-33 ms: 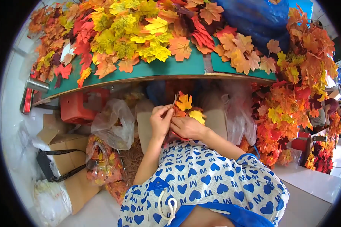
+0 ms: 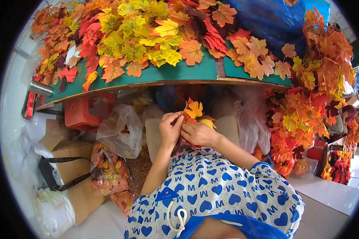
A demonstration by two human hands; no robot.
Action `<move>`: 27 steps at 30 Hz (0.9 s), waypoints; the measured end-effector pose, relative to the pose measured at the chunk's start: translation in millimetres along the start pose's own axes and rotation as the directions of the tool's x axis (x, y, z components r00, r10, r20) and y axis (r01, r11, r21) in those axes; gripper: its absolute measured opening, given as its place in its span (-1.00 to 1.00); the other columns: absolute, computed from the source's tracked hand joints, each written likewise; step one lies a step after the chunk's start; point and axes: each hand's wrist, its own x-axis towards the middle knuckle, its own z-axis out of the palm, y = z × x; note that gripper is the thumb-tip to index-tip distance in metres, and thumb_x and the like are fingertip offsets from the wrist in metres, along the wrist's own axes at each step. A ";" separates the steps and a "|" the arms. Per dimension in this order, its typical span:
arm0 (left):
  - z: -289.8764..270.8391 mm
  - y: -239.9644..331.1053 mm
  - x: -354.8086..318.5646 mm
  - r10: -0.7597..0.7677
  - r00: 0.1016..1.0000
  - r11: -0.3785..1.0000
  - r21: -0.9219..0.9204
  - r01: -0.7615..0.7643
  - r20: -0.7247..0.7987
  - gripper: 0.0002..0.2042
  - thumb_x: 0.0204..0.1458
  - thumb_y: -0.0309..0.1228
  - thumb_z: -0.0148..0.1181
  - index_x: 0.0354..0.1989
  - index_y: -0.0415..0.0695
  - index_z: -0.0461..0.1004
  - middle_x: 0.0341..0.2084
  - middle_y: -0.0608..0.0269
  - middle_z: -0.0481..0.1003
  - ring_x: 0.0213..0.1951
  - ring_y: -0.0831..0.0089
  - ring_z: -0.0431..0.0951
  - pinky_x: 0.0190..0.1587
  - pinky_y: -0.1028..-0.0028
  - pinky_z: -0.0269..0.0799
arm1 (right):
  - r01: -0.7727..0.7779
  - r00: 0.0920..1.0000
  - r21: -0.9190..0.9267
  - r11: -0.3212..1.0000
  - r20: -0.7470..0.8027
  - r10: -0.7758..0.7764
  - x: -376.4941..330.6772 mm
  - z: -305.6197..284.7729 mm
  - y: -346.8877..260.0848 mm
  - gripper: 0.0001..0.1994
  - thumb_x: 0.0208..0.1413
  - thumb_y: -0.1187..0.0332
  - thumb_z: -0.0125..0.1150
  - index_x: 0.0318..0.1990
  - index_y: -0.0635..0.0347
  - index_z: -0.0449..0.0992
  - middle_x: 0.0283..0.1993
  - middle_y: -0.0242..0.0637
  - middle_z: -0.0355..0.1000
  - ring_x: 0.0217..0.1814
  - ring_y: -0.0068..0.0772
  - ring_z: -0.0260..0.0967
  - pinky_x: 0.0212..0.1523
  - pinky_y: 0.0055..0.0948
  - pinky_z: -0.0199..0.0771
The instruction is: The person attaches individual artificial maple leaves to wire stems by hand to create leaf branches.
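Observation:
Over my lap, below the table edge, my two hands meet around a small bunch of artificial maple leaves. My left hand (image 2: 172, 126) pinches thumb against fingertips at the bunch's thin stem (image 2: 185, 106). Right beside it, my right hand (image 2: 202, 134) is closed around the lower part of the bunch, its fingertips close to the left ones. An orange-yellow leaf (image 2: 194, 109) stands up above the fingers. Part of a yellow leaf (image 2: 208, 123) shows behind the right hand, and a bit of red peeks out beneath it. The exact grip point is hidden by my fingers.
Ahead, artificial leaves (image 2: 133, 30) are heaped on a green table (image 2: 179, 71), with a blue plastic bag (image 2: 271, 24) behind. Leaf garlands (image 2: 307, 115) hang at the right. To the left are a red plastic stool (image 2: 81, 113), clear bags (image 2: 121, 129) and a cardboard box (image 2: 81, 199).
My right hand has turned slightly and covers more of the yellow leaf. My left hand keeps its pinch at the stem. The whole view has shifted a little.

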 end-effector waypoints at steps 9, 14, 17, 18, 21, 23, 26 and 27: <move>-24.2 11.8 6.3 0.005 1.000 0.984 0.181 -0.002 -0.019 -0.82 -0.12 -0.66 0.12 -0.30 -0.20 0.50 -0.45 0.14 0.45 -0.40 0.31 0.50 -0.30 0.43 0.41 | -0.227 0.821 0.003 0.974 -0.537 0.193 92.9 -104.4 84.5 -0.58 -0.17 0.45 0.29 -0.06 0.20 0.43 -0.16 -0.18 0.39 -0.18 -0.10 0.40 -0.18 -0.33 0.47; -27.3 17.9 3.2 0.092 0.996 0.974 0.209 -0.086 -0.020 -0.83 -0.14 -0.72 0.05 -0.39 -0.21 0.47 -0.47 0.10 0.43 -0.38 0.22 0.49 -0.31 0.39 0.41 | -0.128 0.936 -0.067 0.990 -0.339 0.098 141.8 -116.3 89.9 -0.38 -0.21 0.27 0.38 0.10 0.10 0.32 -0.01 -0.15 0.31 0.01 -0.05 0.29 0.01 -0.21 0.36; -31.9 14.9 0.3 0.087 0.996 0.982 0.165 -0.087 0.005 -0.81 -0.16 -0.77 0.04 -0.40 -0.24 0.46 -0.44 0.07 0.40 -0.37 0.19 0.48 -0.32 0.41 0.42 | -0.105 0.955 -0.064 0.992 -0.285 0.083 161.2 -115.4 92.7 -0.33 -0.23 0.16 0.40 0.12 0.08 0.32 -0.01 -0.15 0.33 0.05 -0.03 0.27 0.07 -0.16 0.30; -33.5 14.4 -1.1 0.086 0.996 0.985 0.150 -0.085 0.001 -0.81 -0.17 -0.77 0.04 -0.40 -0.24 0.46 -0.43 0.07 0.39 -0.37 0.19 0.48 -0.32 0.41 0.42 | -0.074 0.937 0.039 0.997 -0.339 0.083 169.9 -117.1 95.6 -0.41 -0.17 0.16 0.37 0.06 0.12 0.35 -0.06 -0.14 0.36 0.00 -0.05 0.30 0.03 -0.19 0.33; -38.3 14.9 -4.2 0.069 0.998 0.982 0.178 -0.069 0.006 -0.83 -0.15 -0.75 0.06 -0.40 -0.23 0.46 -0.42 0.08 0.38 -0.36 0.19 0.47 -0.32 0.38 0.42 | -0.123 0.827 0.241 0.963 -0.512 0.234 203.3 -110.3 126.7 -0.82 0.01 0.44 0.20 -0.20 0.23 0.50 -0.29 -0.18 0.46 -0.29 -0.17 0.43 -0.29 -0.36 0.47; -39.4 11.1 -5.9 0.035 0.999 0.977 0.208 -0.036 0.008 -0.88 -0.12 -0.70 0.09 -0.42 -0.21 0.46 -0.43 0.10 0.38 -0.36 0.17 0.46 -0.31 0.35 0.40 | -0.133 0.790 0.107 0.985 -0.589 0.171 229.7 -110.0 158.2 -0.85 0.00 0.47 0.19 -0.24 0.22 0.52 -0.33 -0.15 0.45 -0.33 -0.15 0.42 -0.31 -0.35 0.45; -40.1 6.5 -6.0 0.041 0.999 0.976 0.212 -0.042 0.008 -0.89 -0.11 -0.67 0.10 -0.41 -0.20 0.42 -0.44 0.10 0.37 -0.36 0.13 0.45 -0.32 0.32 0.38 | -0.124 0.750 0.008 0.992 -0.654 0.099 267.6 -97.6 196.2 -0.85 -0.05 0.49 0.20 -0.26 0.19 0.54 -0.35 -0.13 0.42 -0.33 -0.12 0.40 -0.32 -0.31 0.43; -41.1 7.6 -5.9 0.041 0.999 0.974 0.224 -0.043 0.014 -0.88 -0.11 -0.67 0.10 -0.40 -0.20 0.41 -0.45 0.09 0.37 -0.36 0.12 0.45 -0.32 0.32 0.38 | -0.117 0.751 0.009 0.993 -0.654 0.094 280.3 -94.3 203.5 -0.85 -0.05 0.49 0.20 -0.26 0.19 0.54 -0.35 -0.13 0.42 -0.33 -0.12 0.40 -0.32 -0.31 0.43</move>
